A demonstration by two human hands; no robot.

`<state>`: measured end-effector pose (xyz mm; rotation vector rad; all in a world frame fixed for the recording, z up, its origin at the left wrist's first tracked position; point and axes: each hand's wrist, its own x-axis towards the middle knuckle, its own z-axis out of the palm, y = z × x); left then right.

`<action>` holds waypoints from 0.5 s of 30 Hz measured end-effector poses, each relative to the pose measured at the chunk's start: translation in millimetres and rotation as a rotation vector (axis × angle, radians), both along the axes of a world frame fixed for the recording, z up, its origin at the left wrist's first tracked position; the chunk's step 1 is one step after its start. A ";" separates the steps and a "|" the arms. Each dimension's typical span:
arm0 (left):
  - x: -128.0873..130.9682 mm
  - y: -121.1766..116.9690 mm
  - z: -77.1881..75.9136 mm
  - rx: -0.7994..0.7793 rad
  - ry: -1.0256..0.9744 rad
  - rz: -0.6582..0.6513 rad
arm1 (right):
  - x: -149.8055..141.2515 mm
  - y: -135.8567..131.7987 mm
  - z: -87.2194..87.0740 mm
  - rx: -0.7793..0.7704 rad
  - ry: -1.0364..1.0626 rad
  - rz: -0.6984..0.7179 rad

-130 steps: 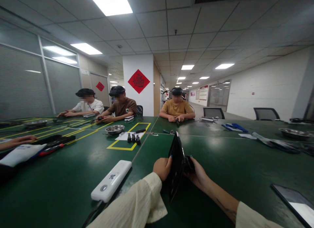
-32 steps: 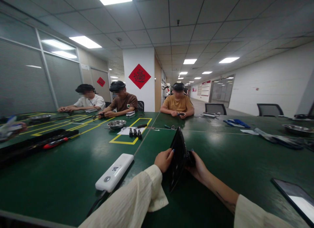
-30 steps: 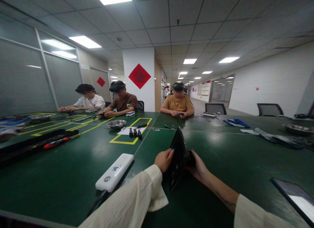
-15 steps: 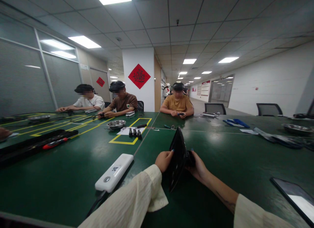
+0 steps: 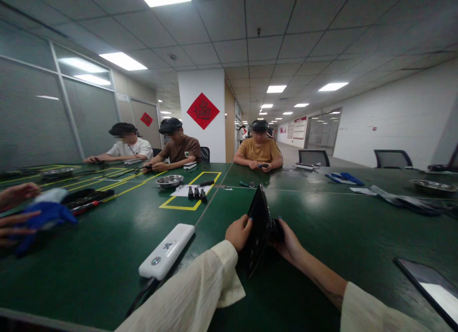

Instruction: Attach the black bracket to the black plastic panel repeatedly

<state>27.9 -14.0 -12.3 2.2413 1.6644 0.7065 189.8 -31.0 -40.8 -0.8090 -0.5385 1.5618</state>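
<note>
A flat, glossy black panel [image 5: 258, 236] stands on edge in front of me, seen nearly edge-on; its exact kind does not show. My left hand [image 5: 237, 233] grips its left face, thumb up, with the other fingers partly hidden. On the far side, my right hand [image 5: 289, 242] closes around a small black block-like part [image 5: 277, 231] against the panel's right side. Whether that part is joined to the panel, I cannot tell. To the left lies a white power bank [image 5: 166, 252] marked 26, with a black cable running from its near end.
A co-worker's hands [image 5: 17, 196] hold a blue-and-white glove [image 5: 45, 220] at the left, beside a black tray [image 5: 95, 196]. Ahead are a metal bowl [image 5: 170, 181] and several black pieces [image 5: 197, 193]. A phone-like slab [image 5: 429, 284] lies at right. Three people sit across the table.
At the left, a co-worker's hands have come in with a blue-and-white glove, covering part of the black tray. My hands and the black panel have hardly moved.
</note>
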 end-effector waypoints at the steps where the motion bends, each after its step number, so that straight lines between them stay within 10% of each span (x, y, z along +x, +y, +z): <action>1: -0.3 0.8 -1.0 0.020 0.009 -0.013 | 0.1 0.3 -0.5 -0.001 0.001 0.000; 15: 0.5 0.4 -2.9 0.051 0.139 0.012 | -0.8 -0.1 0.8 0.009 -0.010 0.022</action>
